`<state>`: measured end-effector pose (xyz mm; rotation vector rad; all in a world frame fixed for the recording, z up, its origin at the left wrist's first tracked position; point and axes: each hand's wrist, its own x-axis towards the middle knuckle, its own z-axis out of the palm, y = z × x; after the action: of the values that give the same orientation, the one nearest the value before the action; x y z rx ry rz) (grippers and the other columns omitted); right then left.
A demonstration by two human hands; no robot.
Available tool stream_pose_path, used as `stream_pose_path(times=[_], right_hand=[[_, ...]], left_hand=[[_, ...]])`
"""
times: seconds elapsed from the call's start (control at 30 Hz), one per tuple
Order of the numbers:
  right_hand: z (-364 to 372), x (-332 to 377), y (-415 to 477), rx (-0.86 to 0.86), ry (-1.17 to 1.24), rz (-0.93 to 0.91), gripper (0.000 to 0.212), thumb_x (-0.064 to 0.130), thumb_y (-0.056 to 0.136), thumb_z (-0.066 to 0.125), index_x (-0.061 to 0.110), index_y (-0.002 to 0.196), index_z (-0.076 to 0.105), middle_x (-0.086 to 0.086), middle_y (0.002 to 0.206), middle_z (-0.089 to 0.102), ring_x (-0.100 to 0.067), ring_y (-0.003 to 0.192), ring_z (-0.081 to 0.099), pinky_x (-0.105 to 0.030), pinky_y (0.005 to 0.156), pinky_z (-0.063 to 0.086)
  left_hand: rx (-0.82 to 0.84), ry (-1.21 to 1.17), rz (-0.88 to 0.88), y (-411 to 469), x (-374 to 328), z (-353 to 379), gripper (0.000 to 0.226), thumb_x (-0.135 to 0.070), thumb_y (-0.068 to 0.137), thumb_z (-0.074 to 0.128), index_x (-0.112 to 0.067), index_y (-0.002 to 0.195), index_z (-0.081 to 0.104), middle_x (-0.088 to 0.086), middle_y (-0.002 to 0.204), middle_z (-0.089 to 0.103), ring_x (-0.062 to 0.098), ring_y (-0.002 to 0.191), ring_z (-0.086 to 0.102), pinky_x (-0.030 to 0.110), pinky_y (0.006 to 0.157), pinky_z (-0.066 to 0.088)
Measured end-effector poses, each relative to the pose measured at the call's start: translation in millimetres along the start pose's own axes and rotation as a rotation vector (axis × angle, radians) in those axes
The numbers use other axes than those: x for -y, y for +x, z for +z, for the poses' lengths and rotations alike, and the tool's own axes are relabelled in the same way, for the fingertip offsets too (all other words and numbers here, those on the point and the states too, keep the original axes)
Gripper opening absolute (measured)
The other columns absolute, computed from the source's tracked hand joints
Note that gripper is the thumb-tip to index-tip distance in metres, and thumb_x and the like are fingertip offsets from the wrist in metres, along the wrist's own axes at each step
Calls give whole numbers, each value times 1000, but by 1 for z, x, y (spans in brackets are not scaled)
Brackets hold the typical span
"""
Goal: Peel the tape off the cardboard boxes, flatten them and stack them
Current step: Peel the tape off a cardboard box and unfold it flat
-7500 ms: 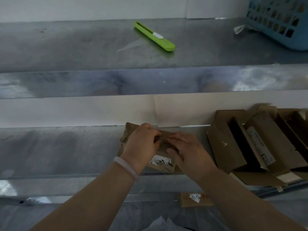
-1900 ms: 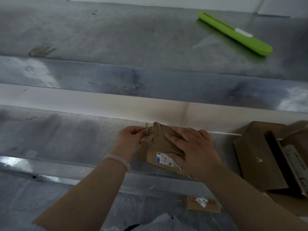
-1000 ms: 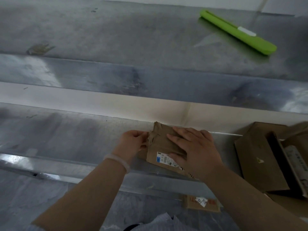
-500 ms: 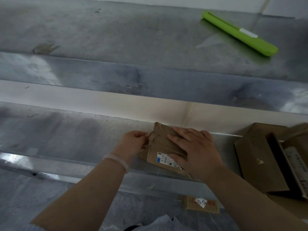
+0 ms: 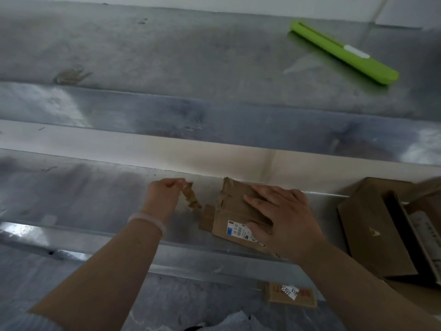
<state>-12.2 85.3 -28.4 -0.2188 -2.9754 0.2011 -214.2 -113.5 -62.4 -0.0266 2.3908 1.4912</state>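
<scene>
A small flattened cardboard box (image 5: 229, 206) with a white and blue label lies on the lower metal shelf (image 5: 95, 194). My right hand (image 5: 284, 218) presses flat on top of it, fingers straight. My left hand (image 5: 164, 194) is to the left of the box and pinches a crumpled brown strip of tape (image 5: 192, 199) that hangs free, pulled away from the box's left edge.
Several opened cardboard boxes (image 5: 372, 232) stand at the right on the same shelf. A green utility knife (image 5: 343, 52) lies on the upper shelf at the back right. A small labelled cardboard piece (image 5: 290, 295) lies below the shelf's front edge.
My left hand has pulled leftward away from the box, and the tape strip has come off its left edge. My right hand stays pressed on the box.
</scene>
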Motion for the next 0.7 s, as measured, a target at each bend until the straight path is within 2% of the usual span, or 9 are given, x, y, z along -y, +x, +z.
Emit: stream_pose_path(times=[0.07,0.13,0.2,0.33,0.43,0.53,0.63,0.7], right_hand=[[-1,0,0,2,-1,-2,58,62,81,46,36,131,57,10,145,48,-14,126,50,-42,101,36],[-1,0,-1,3,-1,-1,57,62,82,46,37,131,57,11,145,48,-13,126,50,-40,101,35],[0,0,-1,-3,4,1,56,62,81,46,37,131,57,11,144,49,-14,125,51,-41,101,36],[2,-1,0,-15,1,-6,56,61,81,47,36,130,58,10,143,50,-15,124,53,-44,100,40],[2,-1,0,-29,1,-14,55,60,81,50,35,130,59,10,143,50,-15,124,53,-43,100,39],[3,-1,0,-30,1,-14,56,60,81,50,35,130,59,10,143,50,-15,125,53,-42,101,38],[3,0,-1,-19,5,0,57,61,80,48,36,131,58,11,145,48,-15,126,51,-43,102,37],[3,0,-1,-23,9,4,57,61,80,48,36,131,58,12,145,47,-15,127,50,-43,103,36]], left_hand=[[-46,6,26,4,-3,-5,21,-37,75,77,-24,89,67,3,89,67,22,79,66,37,79,56],[-54,34,54,6,-5,-10,22,-33,73,79,-18,80,65,5,80,69,23,73,68,37,74,58],[-68,200,121,9,-5,-14,15,-32,78,74,-19,74,68,1,74,71,21,73,68,36,75,57],[-63,575,307,7,7,-13,16,-22,91,59,-15,91,73,3,91,71,23,85,64,26,78,46],[9,670,342,11,25,-8,20,-14,92,54,-9,93,72,11,99,68,29,89,63,29,81,46],[78,752,338,12,43,-3,22,-17,92,53,-9,95,73,12,106,59,32,94,57,31,87,44],[121,803,284,7,45,-1,26,-26,93,49,-15,90,73,10,98,67,28,87,61,27,77,45],[116,830,272,7,44,-1,26,-32,92,51,-17,92,73,8,93,71,27,88,64,27,76,47]])
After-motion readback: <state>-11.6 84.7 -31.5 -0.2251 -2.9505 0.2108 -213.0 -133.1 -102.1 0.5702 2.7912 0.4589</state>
